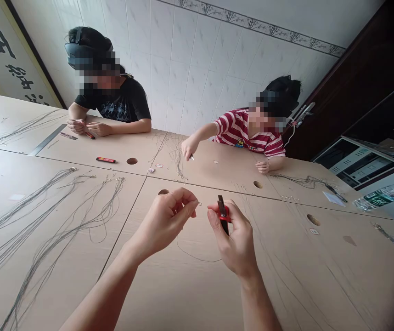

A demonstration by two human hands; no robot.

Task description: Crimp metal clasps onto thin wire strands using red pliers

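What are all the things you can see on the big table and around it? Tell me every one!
table: one, pale wood, round holes, fills the view
wire bundles: many strands, grey, left of the table
thin wire: one, dark, loops from the left hand
red-handled tool: one, red and black, in the right hand
red bar: one, red and black, far side of the table
metal ruler: one, grey, far left
water bottle: one, clear, lying at the right edge
person in black shirt: one, far left side
person in striped shirt: one, red and white, far right side
left hand: pinches the wire's end
right hand: grips the tool
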